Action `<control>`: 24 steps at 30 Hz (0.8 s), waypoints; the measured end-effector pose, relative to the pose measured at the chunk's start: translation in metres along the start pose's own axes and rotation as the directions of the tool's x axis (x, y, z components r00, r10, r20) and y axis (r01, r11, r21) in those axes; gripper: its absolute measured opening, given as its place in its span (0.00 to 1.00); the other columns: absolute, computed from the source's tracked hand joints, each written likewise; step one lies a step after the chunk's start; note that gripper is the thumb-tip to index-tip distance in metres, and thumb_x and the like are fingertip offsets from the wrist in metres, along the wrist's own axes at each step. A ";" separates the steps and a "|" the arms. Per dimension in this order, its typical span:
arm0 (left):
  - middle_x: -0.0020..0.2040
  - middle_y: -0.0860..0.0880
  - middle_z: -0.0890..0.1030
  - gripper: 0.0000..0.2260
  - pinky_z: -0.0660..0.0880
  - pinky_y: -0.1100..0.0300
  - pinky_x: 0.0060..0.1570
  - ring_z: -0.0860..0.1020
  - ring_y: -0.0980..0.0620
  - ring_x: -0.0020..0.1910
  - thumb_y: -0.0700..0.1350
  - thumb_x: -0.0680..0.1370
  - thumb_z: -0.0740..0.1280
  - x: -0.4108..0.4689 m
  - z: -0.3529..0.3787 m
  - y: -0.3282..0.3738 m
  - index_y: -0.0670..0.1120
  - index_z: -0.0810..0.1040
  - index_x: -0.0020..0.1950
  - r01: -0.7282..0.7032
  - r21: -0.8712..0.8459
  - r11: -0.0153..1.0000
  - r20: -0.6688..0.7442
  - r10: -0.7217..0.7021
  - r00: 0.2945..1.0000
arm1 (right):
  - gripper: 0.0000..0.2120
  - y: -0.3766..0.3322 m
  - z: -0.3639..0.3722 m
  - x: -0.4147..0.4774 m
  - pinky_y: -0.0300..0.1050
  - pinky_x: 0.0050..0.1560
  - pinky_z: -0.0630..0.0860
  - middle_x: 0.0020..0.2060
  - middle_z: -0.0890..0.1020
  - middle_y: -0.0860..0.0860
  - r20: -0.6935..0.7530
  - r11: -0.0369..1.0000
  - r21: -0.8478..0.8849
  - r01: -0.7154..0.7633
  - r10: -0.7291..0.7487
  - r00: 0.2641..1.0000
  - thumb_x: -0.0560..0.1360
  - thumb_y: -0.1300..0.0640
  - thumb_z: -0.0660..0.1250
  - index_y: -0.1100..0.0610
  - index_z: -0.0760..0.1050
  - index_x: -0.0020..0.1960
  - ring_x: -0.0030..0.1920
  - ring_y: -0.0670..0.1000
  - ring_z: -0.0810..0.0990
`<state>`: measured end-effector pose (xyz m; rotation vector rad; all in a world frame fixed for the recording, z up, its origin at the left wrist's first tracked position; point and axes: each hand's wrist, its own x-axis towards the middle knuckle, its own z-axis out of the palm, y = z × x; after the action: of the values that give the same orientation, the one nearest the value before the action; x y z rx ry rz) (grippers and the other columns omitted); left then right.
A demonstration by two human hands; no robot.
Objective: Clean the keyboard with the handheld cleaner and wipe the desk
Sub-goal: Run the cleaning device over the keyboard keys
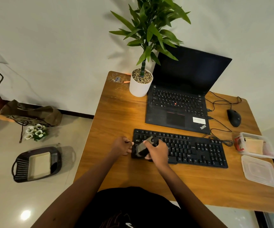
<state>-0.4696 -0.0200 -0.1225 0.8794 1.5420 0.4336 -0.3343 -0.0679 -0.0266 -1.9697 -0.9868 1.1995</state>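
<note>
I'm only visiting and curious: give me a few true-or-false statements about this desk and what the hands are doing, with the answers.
1. The right hand grips the handheld cleaner over the left part of the keyboard. True.
2. The laptop is folded shut. False: it stands open, its screen dark.
3. The left hand holds the keyboard's left edge, fingers curled. True.
4. The mouse lies on top of the keyboard. False: it lies on the desk, to the right of the laptop.
</note>
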 end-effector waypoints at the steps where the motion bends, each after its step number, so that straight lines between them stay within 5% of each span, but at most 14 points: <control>1: 0.46 0.42 0.81 0.04 0.78 0.54 0.40 0.80 0.50 0.35 0.42 0.79 0.65 0.001 0.000 0.000 0.42 0.74 0.49 0.001 -0.015 1.000 0.012 0.000 1.000 | 0.05 0.001 -0.005 0.001 0.39 0.26 0.78 0.36 0.79 0.51 -0.071 1.000 -0.018 0.007 -0.009 0.997 0.74 0.57 0.69 0.57 0.74 0.44 0.31 0.46 0.80; 3: 0.46 0.42 0.81 0.03 0.79 0.53 0.42 0.80 0.50 0.36 0.42 0.79 0.65 0.000 0.000 0.000 0.42 0.74 0.48 -0.007 -0.018 1.000 0.018 0.007 1.000 | 0.07 0.004 -0.009 0.003 0.48 0.32 0.82 0.34 0.79 0.51 -0.152 0.998 -0.064 -0.002 -0.007 0.988 0.73 0.56 0.69 0.54 0.72 0.39 0.32 0.51 0.82; 6: 0.44 0.43 0.80 0.04 0.78 0.55 0.39 0.79 0.51 0.35 0.42 0.79 0.65 0.000 0.000 0.001 0.41 0.75 0.49 -0.005 -0.017 1.000 0.007 0.005 1.000 | 0.08 0.008 0.002 -0.002 0.55 0.37 0.82 0.35 0.79 0.50 -0.090 0.996 -0.091 0.009 -0.017 0.996 0.73 0.55 0.69 0.50 0.71 0.38 0.37 0.54 0.83; 12: 0.38 0.45 0.79 0.05 0.78 0.56 0.36 0.77 0.52 0.32 0.44 0.78 0.66 -0.001 0.000 0.001 0.42 0.76 0.46 -0.014 0.037 0.999 -0.019 0.014 1.000 | 0.05 0.010 0.015 -0.002 0.41 0.29 0.80 0.38 0.80 0.52 0.083 0.997 0.039 -0.064 0.061 0.995 0.74 0.56 0.69 0.56 0.74 0.47 0.31 0.48 0.81; 19: 0.43 0.44 0.79 0.03 0.78 0.56 0.40 0.79 0.52 0.35 0.42 0.79 0.64 -0.004 0.000 0.001 0.42 0.75 0.47 -0.023 -0.028 0.999 0.005 0.024 1.000 | 0.05 0.005 -0.021 0.011 0.36 0.24 0.77 0.37 0.79 0.51 -0.201 0.999 0.008 -0.032 0.033 0.979 0.74 0.57 0.69 0.56 0.73 0.45 0.32 0.48 0.80; 24: 0.43 0.44 0.80 0.06 0.76 0.59 0.34 0.78 0.52 0.33 0.42 0.79 0.64 -0.004 0.001 0.002 0.45 0.74 0.42 -0.024 -0.017 1.000 -0.010 0.024 1.000 | 0.07 0.008 -0.001 0.002 0.37 0.25 0.77 0.36 0.79 0.51 0.013 0.998 -0.051 -0.041 0.042 0.999 0.73 0.59 0.69 0.53 0.72 0.40 0.30 0.47 0.79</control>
<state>-0.4683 -0.0221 -0.1181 0.8839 1.5364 0.4685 -0.3305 -0.0709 -0.0330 -2.0329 -0.9970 1.2233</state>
